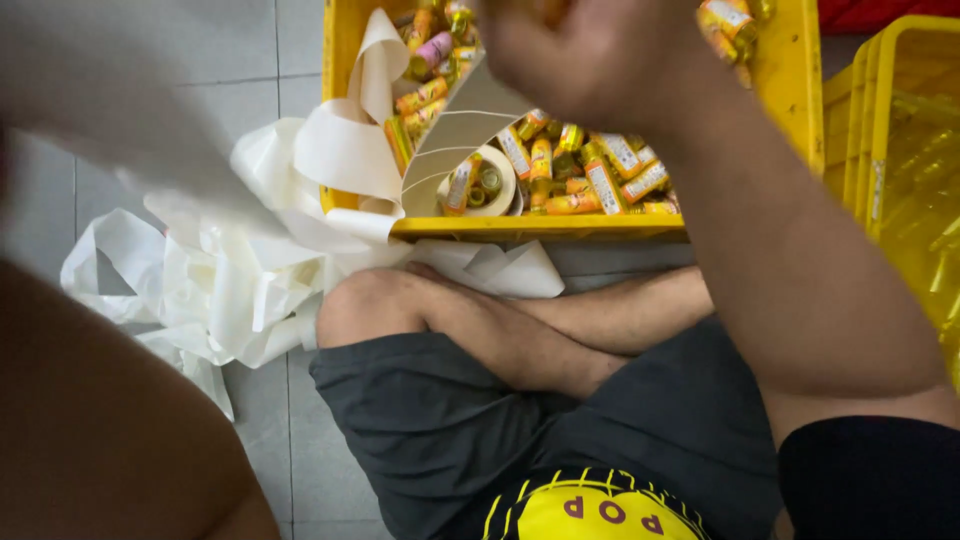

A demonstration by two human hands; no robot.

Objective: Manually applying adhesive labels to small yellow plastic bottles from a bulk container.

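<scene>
Reaching over the yellow crate [790, 110], the right hand [580, 55] hovers with fingers curled (whether it grips anything, I cannot tell). Small orange-labelled bottles [590, 180] lie jumbled just beneath it, long axes pointing every way. Its nearer neighbour, a white paper strip [455, 135], curls beside it. No left hand is visible, only a blurred forearm.
</scene>
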